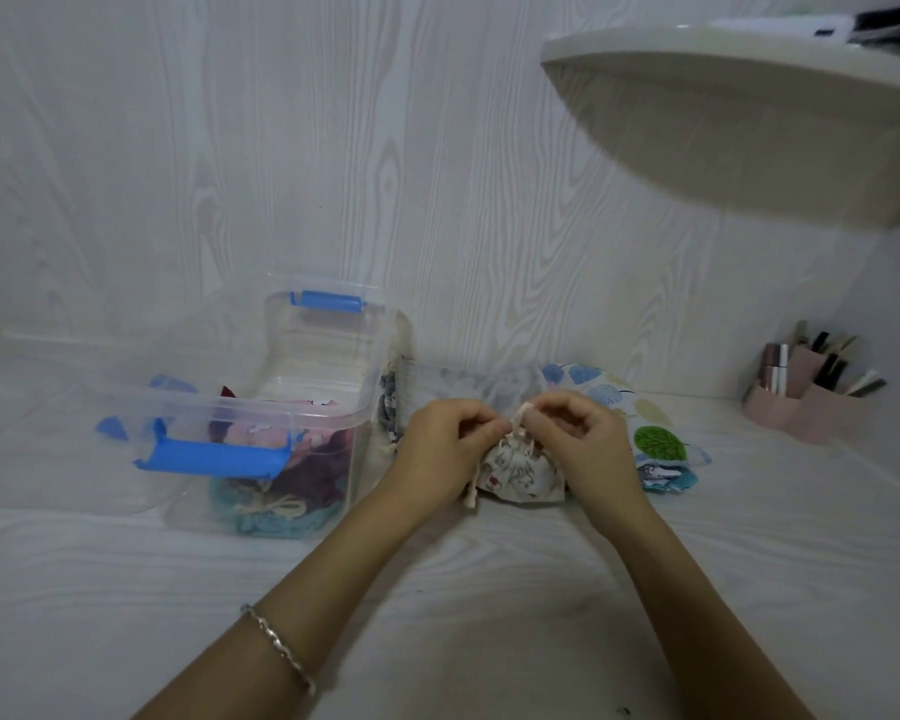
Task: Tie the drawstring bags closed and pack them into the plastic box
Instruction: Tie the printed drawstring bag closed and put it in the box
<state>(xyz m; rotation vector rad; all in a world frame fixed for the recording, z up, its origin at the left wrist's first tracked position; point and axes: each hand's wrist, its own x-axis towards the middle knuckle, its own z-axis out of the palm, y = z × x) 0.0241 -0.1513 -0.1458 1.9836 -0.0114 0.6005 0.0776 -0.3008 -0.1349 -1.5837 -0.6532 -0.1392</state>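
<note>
1. Far left, the clear box (pixel 302 407) sits open on the white table (pixel 489 615), blue handles (pixel 214 456) at both ends, several bags already packed inside; a teal bag (pixel 271 511) shows through the near wall.
2. Left hand (pixel 445 449), silver bracelet (pixel 281 644) on its wrist, pinches the cord (pixel 523 415) at the neck of the cream bag.
3. Centre: the cream bag (pixel 523 470) stands on the table just right of the box, mouth gathered, one cord tail hanging at its left.
4. Right hand (pixel 588 439) pinches the same cord, fingertips meeting the left's.
5. Behind it, a leaf-print bag (pixel 640 418) lies flat.
6. Far right, a pink holder (pixel 801 402) with pens.
</note>
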